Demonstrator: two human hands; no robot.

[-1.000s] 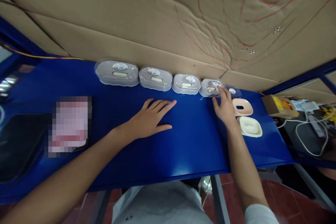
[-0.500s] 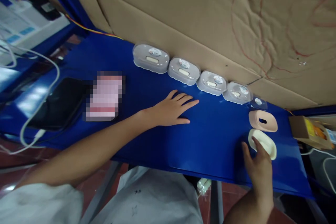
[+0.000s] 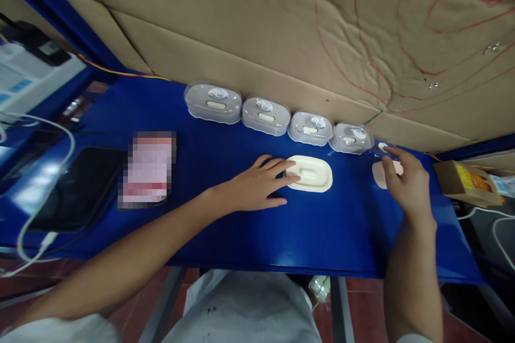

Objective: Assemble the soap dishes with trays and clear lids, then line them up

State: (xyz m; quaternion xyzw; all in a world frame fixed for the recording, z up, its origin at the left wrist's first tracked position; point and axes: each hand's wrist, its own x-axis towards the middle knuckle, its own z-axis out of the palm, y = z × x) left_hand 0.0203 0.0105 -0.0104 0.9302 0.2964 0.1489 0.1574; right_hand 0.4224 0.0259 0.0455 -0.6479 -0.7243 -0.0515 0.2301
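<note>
A cream oval base (image 3: 319, 176) with a raised middle lies flat in front of me. My left hand (image 3: 261, 185) is open, and its spread fingertips rest on the base's left edge. On the right, my right hand (image 3: 408, 182) reaches over a pink oval sleeve (image 3: 378, 176), which it partly hides. Its thumb and index finger are apart beside a clear plastic cover (image 3: 376, 150) with a round label; whether they touch it I cannot tell. Several oval boxes under clear covers, among them a box (image 3: 213, 104) at the left end, stand in a row behind.
A phone with a blurred screen (image 3: 148, 169) and a black device (image 3: 80, 187) with a white cable lie left on the blue table (image 3: 257, 241). Cardboard (image 3: 241, 27) walls off the back. A small carton (image 3: 466, 185) stands at the right edge.
The cream base has gone from the right side to the middle, under my left fingertips. My right hand has let go of it and moved up over the pink sleeve. The view has shifted slightly.
</note>
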